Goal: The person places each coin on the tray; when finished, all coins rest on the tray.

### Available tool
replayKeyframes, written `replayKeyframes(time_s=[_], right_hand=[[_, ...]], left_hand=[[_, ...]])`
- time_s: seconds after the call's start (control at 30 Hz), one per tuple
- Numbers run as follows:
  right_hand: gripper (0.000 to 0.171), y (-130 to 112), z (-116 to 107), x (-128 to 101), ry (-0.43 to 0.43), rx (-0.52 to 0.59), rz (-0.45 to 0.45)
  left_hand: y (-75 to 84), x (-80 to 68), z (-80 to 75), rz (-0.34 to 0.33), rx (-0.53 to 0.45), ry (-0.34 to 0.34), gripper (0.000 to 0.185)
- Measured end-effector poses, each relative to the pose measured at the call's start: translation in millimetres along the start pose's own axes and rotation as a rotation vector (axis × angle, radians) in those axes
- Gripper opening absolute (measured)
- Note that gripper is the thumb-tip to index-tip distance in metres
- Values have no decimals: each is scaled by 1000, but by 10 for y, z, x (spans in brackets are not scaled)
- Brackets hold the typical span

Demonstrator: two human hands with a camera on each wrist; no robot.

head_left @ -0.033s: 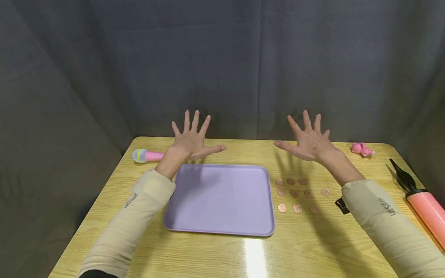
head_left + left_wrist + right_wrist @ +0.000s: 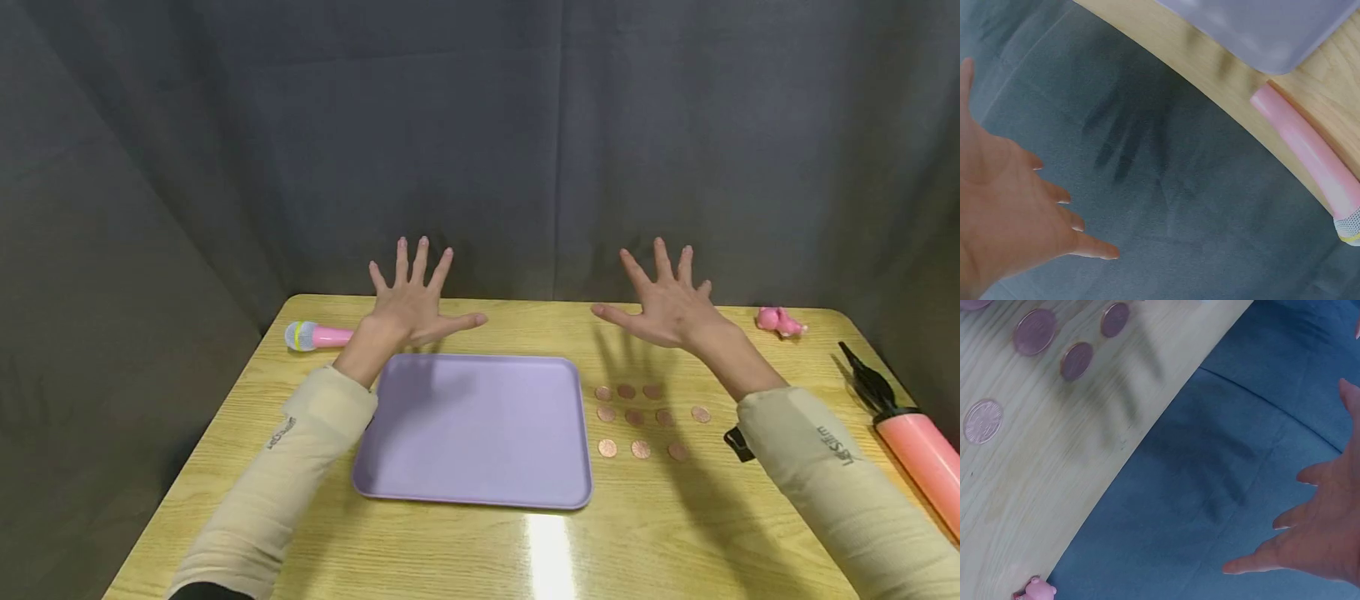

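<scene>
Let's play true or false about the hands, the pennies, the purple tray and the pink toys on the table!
1. Both hands are spread wide and hold nothing. True: the left hand and the right hand are raised with fingers apart.
2. The coins lie on the purple tray. False: the coins lie on the table, beside the tray, which has nothing on it.
3. The toy microphone lies near the left hand. True.
4. The right hand grips the pump. False: the pump lies untouched at the table's right edge.
5. The small pink figure sits on the tray. False: it is at the far right corner of the table.
</scene>
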State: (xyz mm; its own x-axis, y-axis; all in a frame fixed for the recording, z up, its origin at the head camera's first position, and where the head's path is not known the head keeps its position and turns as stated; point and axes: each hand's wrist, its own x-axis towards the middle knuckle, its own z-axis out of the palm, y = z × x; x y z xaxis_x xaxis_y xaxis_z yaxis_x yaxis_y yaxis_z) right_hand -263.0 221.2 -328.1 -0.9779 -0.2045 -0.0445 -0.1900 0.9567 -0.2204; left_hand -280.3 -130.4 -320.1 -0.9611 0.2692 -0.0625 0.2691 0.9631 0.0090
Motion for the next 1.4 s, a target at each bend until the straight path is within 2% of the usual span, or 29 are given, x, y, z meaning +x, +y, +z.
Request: replayKeyframes(time_s=[0.17, 0.23, 0.3, 0.4, 0.5, 0.57, 0.7, 0.77, 0.83, 0.9, 1.0, 1.23, 1.4], right_hand=[[99, 22, -30, -5, 8, 0, -2], [97, 34, -52, -26, 15, 6, -11], [93, 64, -66, -78, 35, 10, -34], [80, 152, -52, -239, 66, 17, -94], [56, 311, 53, -478, 64, 38, -178], [42, 442, 185, -668, 21, 71, -226], [32, 697, 529, -1037, -74, 181, -287], [29, 792, 684, -1194, -69, 229, -308], [27, 875, 795, -1308, -36, 254, -337], [27, 925, 867, -1383, 24, 259, -367], [27, 951, 922, -1428, 100, 261, -398], [28, 839, 1018, -1374, 149, 225, -384], [23, 795, 1083, -1314, 223, 194, -411]], left_hand=[[10, 18, -15, 0, -10, -3, 111], [23, 15, -22, 6, -47, -19, 111], [30, -11, -12, 27, -127, -51, 111], [15, -132, 41, 93, -302, -102, 111], [-44, -372, 172, 163, -438, -127, 110], [-98, -595, 309, 188, -468, -124, 110], [-228, -1063, 671, 224, -447, -104, 114], [-299, -1228, 848, 249, -424, -69, 118], [-367, -1320, 990, 274, -404, -29, 124], [-433, -1348, 1085, 288, -402, -5, 128], [-538, -1319, 1162, 288, -417, -9, 130], [-802, -1230, 1269, 261, -438, 5, 116], [-914, -1246, 1307, 282, -416, 19, 113]])
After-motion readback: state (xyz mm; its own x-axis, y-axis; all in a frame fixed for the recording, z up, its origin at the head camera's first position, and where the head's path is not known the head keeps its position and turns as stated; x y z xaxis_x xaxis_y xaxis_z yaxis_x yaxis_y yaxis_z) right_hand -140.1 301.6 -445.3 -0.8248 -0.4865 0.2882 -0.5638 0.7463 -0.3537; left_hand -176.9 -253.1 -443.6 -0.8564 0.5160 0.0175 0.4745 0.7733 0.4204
